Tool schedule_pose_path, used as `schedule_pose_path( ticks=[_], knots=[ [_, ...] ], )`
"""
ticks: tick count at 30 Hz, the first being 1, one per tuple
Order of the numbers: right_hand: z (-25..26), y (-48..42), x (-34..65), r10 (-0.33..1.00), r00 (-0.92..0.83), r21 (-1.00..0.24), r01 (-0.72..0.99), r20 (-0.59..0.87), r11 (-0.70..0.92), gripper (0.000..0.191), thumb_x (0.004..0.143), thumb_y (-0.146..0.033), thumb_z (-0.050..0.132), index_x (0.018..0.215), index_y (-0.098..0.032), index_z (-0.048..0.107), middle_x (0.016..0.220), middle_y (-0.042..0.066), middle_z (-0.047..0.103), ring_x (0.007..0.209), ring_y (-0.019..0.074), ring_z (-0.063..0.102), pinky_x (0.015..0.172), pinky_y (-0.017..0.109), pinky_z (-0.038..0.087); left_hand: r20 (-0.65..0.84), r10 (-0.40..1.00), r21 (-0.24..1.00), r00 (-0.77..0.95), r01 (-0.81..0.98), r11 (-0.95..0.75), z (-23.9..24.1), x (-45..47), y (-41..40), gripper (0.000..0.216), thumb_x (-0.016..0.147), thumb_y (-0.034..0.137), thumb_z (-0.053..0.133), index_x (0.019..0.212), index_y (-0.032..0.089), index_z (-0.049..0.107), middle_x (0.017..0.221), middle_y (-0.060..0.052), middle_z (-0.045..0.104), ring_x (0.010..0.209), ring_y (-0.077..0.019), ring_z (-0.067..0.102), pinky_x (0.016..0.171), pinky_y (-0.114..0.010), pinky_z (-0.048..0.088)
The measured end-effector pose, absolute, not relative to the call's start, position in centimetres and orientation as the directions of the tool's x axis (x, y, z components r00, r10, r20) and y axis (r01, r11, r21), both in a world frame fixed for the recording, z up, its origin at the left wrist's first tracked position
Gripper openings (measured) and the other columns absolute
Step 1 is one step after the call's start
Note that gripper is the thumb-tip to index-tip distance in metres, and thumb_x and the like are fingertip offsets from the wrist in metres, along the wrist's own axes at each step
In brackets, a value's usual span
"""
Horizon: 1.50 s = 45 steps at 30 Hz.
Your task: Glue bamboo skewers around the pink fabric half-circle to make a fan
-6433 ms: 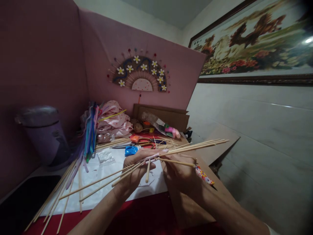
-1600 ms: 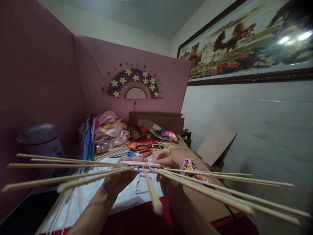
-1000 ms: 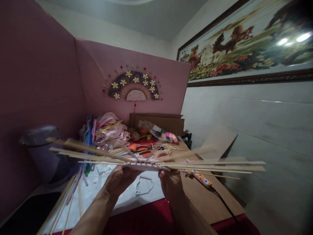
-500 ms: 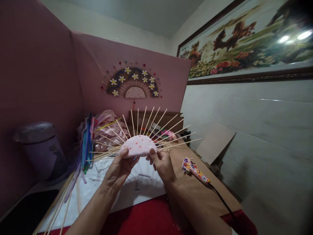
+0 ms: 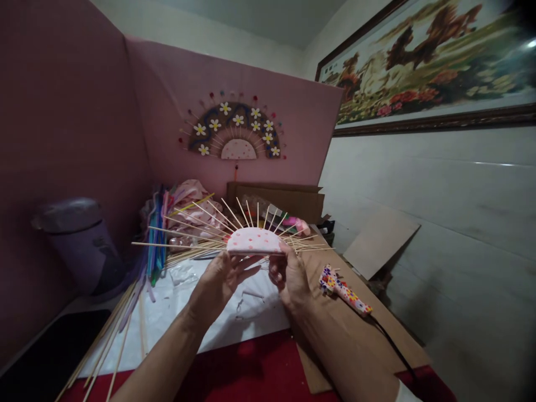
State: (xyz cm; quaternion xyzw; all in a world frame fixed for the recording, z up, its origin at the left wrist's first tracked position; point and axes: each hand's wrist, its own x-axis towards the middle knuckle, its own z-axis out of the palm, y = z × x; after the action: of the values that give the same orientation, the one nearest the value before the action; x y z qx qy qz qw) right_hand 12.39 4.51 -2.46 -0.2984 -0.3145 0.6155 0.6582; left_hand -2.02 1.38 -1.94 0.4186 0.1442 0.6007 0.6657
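Between my hands is a handmade fan, its half-round pink base [image 5: 254, 240] dotted with red spots and thin wooden sticks spreading from the curved edge. My left hand [image 5: 220, 279] holds the lower left corner, with the thumb at the edge and fingers reaching underneath. The lower right corner is gripped by my right hand [image 5: 291, 273], thumb in front and fingers curled below. A finished-looking fan [image 5: 238, 125] with white flowers and a matching dotted base hangs on the pink panel behind.
A flower-patterned glue gun [image 5: 343, 290] with a black cord lies on the cardboard [image 5: 372, 340] at right. White sheeting [image 5: 188, 312] covers the table's middle. Loose sticks [image 5: 103, 340], colourful strips [image 5: 156, 240], pink cloth [image 5: 195, 192] and a lidded container [image 5: 79, 240] are at left.
The fan has turned and tilted, so its left sticks reach further out and its base looks flatter. My left hand's fingers have shifted lower, beneath the base. The view has moved slightly.
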Motion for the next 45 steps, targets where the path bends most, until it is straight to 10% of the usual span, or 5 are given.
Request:
schedule_pose_path(
  ticks=[11,16,33,39,45],
  knots=[
    [-1.9,4.5,13.6,0.999,-0.030,-0.702,-0.712,0.036,0.004,0.027,0.069,-0.036,0.064,0.057,-0.017,0.050,0.035,-0.008,0.045,0.027,0.0020,0.027,0.028,0.014,0.018,0.285,0.939,0.902,0.191,-0.385,-0.195,-2.5,-1.7,1.3,0.021,0.082,0.028,0.058,0.091,0.013,0.070,0.097,-0.012,0.071,0.089,-0.0225,0.063,0.078,-0.033,0.047],
    [-1.7,4.5,14.1,0.987,0.106,-0.736,-0.658,0.117,0.158,0.029,0.070,-0.040,0.063,0.058,-0.017,0.050,0.036,-0.008,0.045,0.027,0.0022,0.027,0.028,0.014,0.019,0.291,0.953,0.952,0.091,-0.129,-0.278,-3.2,-1.1,1.5,0.039,0.085,0.043,0.053,0.065,0.012,0.068,0.068,-0.009,0.070,0.064,-0.0151,0.060,0.066,-0.028,0.045],
    [-2.8,4.5,14.0,0.852,0.421,-0.814,-0.346,0.311,0.467,0.040,0.072,-0.047,0.062,0.049,-0.018,0.049,0.035,-0.007,0.042,0.029,0.0047,0.031,0.030,0.020,0.021,0.369,0.924,0.929,-0.097,0.049,-0.366,-5.2,-0.3,2.0,0.024,0.074,0.036,0.062,0.061,0.016,0.058,0.054,-0.002,0.062,0.047,-0.0106,0.050,0.048,-0.023,0.039],
    [-3.3,4.3,14.1,0.770,0.466,-0.824,-0.136,0.436,0.550,0.040,0.075,-0.043,0.062,0.047,-0.016,0.054,0.037,-0.004,0.047,0.034,0.0065,0.038,0.037,0.021,0.029,0.714,0.689,0.613,-0.125,0.589,-0.528,-6.3,-0.5,1.8,0.012,0.079,0.028,0.057,0.071,0.020,0.056,0.062,0.001,0.054,0.057,-0.0126,0.048,0.058,-0.025,0.036],
    [-3.9,4.2,14.0,0.772,0.401,-0.811,-0.112,0.492,0.575,0.039,0.077,-0.043,0.059,0.049,-0.017,0.053,0.038,-0.005,0.047,0.035,0.0069,0.039,0.039,0.022,0.031,0.847,0.523,0.425,-0.098,0.717,-0.553,-6.0,-0.5,1.5,0.006,0.081,0.028,0.057,0.079,0.022,0.056,0.073,-0.003,0.055,0.073,-0.0198,0.051,0.072,-0.031,0.039]
  ],
)
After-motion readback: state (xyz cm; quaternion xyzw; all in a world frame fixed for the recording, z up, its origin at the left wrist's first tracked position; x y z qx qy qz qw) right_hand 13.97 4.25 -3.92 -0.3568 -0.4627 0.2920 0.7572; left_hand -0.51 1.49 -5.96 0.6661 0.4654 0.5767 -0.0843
